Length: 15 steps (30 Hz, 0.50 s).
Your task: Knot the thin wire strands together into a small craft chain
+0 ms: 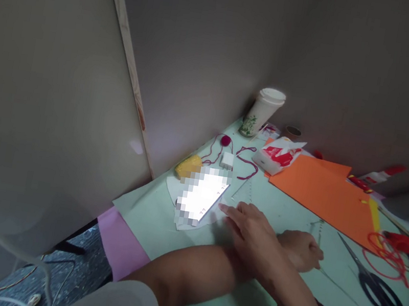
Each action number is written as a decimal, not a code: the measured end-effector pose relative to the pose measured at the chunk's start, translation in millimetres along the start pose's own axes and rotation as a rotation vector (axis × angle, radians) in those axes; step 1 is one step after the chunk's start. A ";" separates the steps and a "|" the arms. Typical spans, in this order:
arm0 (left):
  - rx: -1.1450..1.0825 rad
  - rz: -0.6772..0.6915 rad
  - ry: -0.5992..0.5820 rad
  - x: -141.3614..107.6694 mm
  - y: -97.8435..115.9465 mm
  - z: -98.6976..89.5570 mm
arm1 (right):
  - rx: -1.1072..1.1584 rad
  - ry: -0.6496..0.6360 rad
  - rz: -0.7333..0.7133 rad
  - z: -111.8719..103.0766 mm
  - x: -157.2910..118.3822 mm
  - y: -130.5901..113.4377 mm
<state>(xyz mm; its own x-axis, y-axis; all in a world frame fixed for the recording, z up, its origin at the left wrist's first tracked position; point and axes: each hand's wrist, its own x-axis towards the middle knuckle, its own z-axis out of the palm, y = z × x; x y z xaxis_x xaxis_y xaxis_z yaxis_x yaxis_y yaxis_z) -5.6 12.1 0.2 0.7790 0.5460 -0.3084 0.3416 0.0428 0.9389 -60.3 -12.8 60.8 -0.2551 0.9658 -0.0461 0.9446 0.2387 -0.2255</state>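
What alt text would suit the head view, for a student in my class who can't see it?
A person's right hand, crossed over the left arm, points beside a bright phone, while the left hand is curled near black-handled scissors on a pale green table. Orange paper and a lidded white cup are farther back.

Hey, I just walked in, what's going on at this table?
A person's right hand, crossed over the left forearm, points toward a flat phone with a glowing white screen; contact is unclear. The left hand is curled beside a thin greyish cord, grip unclear. Black-handled metal scissors and flat orange sheets lie nearby.
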 end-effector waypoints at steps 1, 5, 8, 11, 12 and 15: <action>-0.005 0.002 -0.007 0.2 -0.7 0.0 | -0.014 -0.018 -0.007 1.1 2.4 -1.8; -0.060 0.064 -0.039 3.6 -8.7 1.7 | -0.017 -0.116 -0.020 6.5 5.1 -11.9; -0.091 0.125 -0.046 7.9 -14.8 4.5 | 0.000 -0.159 -0.038 11.5 0.8 -16.4; -0.053 0.109 -0.031 10.8 -16.0 6.5 | 0.017 -0.154 -0.062 16.8 -3.8 -17.1; -0.041 0.098 -0.027 11.2 -15.4 6.8 | 0.016 -0.150 -0.063 18.3 -4.6 -17.6; -0.039 0.087 -0.016 11.0 -12.9 6.8 | -0.009 -0.157 -0.058 20.7 -4.2 -21.8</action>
<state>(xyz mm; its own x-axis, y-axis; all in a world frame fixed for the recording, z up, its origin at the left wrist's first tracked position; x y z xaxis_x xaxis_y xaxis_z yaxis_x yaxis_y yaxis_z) 2.2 11.8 -16.3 0.8130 0.5359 -0.2278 0.2524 0.0283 0.9672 -84.1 -24.1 45.8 -0.3380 0.9229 -0.1844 0.9288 0.2955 -0.2238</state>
